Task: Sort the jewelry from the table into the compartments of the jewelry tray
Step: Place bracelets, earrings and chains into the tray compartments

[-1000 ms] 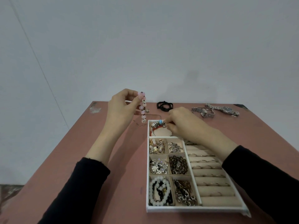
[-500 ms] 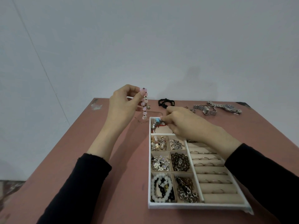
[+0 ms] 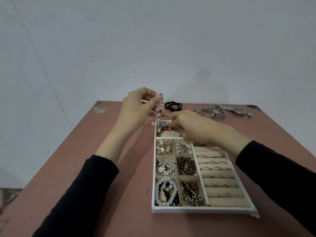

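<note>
A white jewelry tray (image 3: 201, 209) lies on the pink table, its small compartments filled with beads, chains and charms and its right side lined with ring rolls. My left hand (image 3: 135, 108) pinches a pink bead bracelet (image 3: 158, 110), which hangs above the tray's far left corner. My right hand (image 3: 191, 129) reaches into the far compartment, its fingertips pinching a charm bracelet (image 3: 162, 128) with a blue bead that lies there. The hand hides much of that compartment.
On the table (image 3: 119, 177) beyond the tray lie black hair ties (image 3: 173, 106), a silver watch band (image 3: 213, 112) and a silver wristwatch (image 3: 236, 110). A grey wall rises just behind the table's far edge.
My left hand has lifted the pink bracelet slightly higher. My right hand has stayed at the far compartment, shifting the charm bracelet there. The camera has tilted up a little.
</note>
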Tool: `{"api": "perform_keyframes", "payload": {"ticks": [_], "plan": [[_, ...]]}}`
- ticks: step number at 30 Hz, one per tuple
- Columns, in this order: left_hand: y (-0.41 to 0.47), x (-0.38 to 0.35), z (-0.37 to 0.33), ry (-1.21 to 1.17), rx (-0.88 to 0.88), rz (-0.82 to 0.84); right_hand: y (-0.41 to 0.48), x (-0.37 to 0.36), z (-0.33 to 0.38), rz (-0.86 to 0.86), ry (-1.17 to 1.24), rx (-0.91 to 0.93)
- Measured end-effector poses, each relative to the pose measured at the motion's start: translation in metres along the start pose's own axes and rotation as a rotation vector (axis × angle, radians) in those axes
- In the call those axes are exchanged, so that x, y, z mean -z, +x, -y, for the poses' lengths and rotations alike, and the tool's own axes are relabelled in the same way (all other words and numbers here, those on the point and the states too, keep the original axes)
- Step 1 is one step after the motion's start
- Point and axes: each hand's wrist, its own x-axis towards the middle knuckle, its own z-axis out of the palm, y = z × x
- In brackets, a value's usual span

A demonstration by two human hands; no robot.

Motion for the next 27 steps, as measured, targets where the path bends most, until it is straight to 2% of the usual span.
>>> {"api": "perform_keyframes", "payload": {"ticks": [7, 15, 20, 24, 27], "plan": [[-0.001, -0.010, -0.012, 0.050, 0.032, 0.117, -0.011, 0.001, -0.008, -0.170, 0.330, -0.166], [0.006, -0.022, -0.033, 0.016, 0.044, 0.201, -0.044, 0.006, -0.028, -0.560, 0.596, -0.422], [0.009, -0.029, -0.028, -0.006, 0.160, 0.323, -0.054, 0.002, -0.034, -0.637, 0.656, -0.500], [0.010, -0.029, -0.009, 0.128, 0.245, 0.347, -0.052, -0.003, -0.036, -0.654, 0.665, -0.523], [0.009, -0.026, 0.001, 0.409, 0.157, 0.322, -0.052, -0.003, -0.035, -0.651, 0.666, -0.520]]}}
